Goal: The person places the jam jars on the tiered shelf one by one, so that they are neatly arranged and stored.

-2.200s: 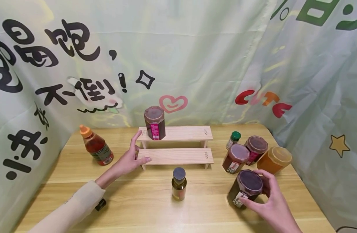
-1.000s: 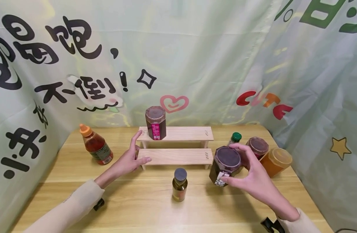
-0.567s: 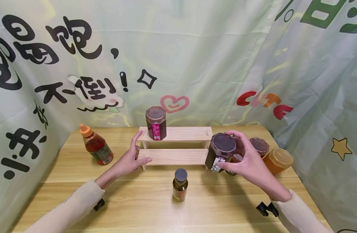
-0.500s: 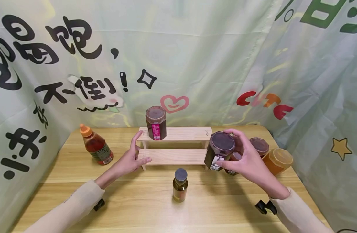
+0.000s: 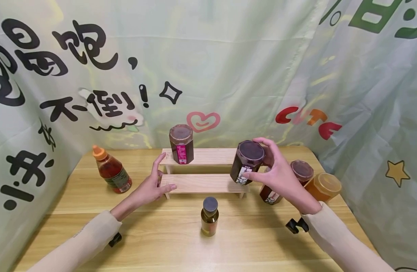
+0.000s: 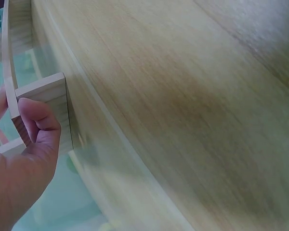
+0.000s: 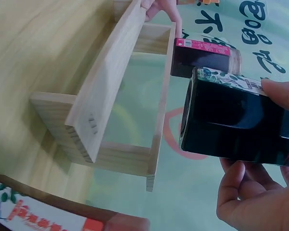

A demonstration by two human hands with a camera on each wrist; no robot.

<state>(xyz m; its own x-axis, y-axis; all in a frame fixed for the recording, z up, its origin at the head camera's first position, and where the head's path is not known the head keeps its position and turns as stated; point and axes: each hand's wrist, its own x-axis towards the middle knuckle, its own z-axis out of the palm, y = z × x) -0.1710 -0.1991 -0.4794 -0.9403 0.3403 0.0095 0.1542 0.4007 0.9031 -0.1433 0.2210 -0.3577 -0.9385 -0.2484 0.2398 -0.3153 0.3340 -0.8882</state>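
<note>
My right hand [image 5: 260,160] grips a dark hexagonal jar [image 5: 246,161] with a white label, held in the air over the right end of a two-step wooden rack [image 5: 208,155]. In the right wrist view the jar [image 7: 236,125] hangs beside the upper step [image 7: 106,86], with my fingers [image 7: 241,187] curled under it. A red-labelled jar [image 5: 181,144] stands at the left of the upper step. My left hand [image 5: 167,172] holds the rack's left end, thumb [image 6: 38,125] on its side panel [image 6: 43,94], forefinger up against the upper step.
A small dark-capped bottle [image 5: 209,216] stands on the table [image 5: 161,241] in front of the rack. An orange-capped sauce bottle [image 5: 111,170] is at the left. At the right stand a red-labelled jar [image 5: 271,194], a dark-lidded jar [image 5: 301,170] and an orange jar [image 5: 322,187]. Printed curtains close in the back and sides.
My right hand has lifted the dark jar off the table's front right and carried it up and left to the rack's right end. The left hand has stayed on the rack.
</note>
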